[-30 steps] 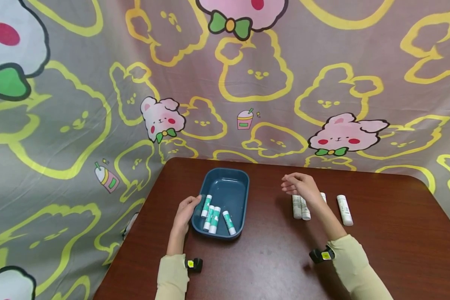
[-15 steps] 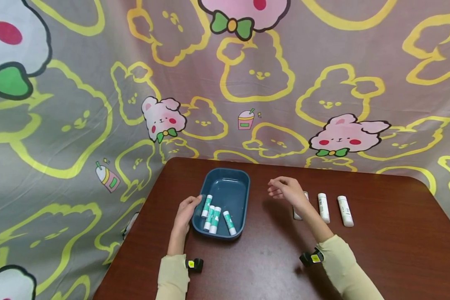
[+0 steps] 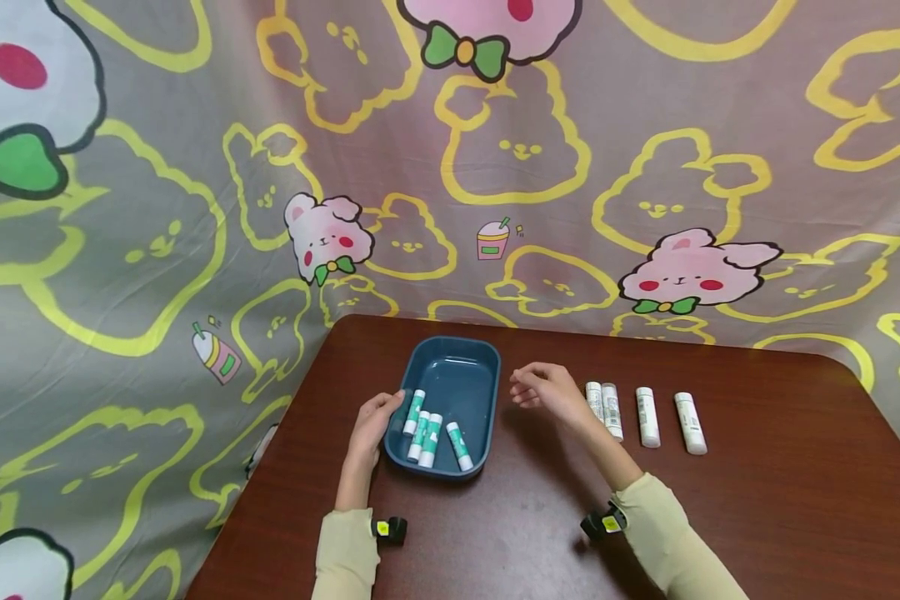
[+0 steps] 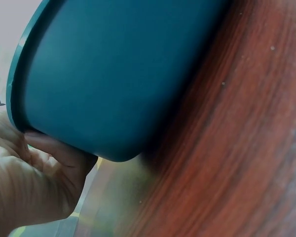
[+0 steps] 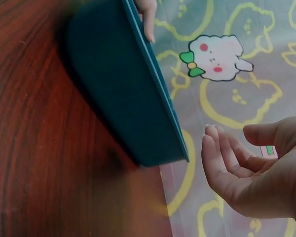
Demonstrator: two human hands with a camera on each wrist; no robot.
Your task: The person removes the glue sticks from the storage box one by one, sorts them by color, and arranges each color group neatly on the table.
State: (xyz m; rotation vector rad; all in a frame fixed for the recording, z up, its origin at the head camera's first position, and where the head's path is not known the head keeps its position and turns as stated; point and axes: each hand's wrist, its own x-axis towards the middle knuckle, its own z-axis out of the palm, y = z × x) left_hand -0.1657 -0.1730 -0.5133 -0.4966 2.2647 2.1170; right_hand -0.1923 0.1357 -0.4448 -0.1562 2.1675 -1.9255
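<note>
My left hand (image 3: 372,423) grips the left side of a dark blue tray (image 3: 457,375), thumb at its rim; the left wrist view shows the hand against the tray's outer wall (image 4: 108,84). Inside the tray lie several white sticks with green labels (image 3: 431,440), looking like glue sticks, gathered toward the near end. My right hand (image 3: 551,393) hovers just right of the tray with nothing in it. In the right wrist view this hand (image 5: 256,170) has loosely bent fingers, with the thumb apart from them.
Several white tubes with small print lie on the brown table (image 3: 525,533) right of my right hand: a close pair (image 3: 612,412), a single tube (image 3: 648,417) and another farther right (image 3: 691,423). A patterned curtain (image 3: 540,175) hangs behind the table and along its left.
My right hand has moved left, from above the white tubes to near the tray, uncovering the tubes. The left hand and the tray stay where they were.
</note>
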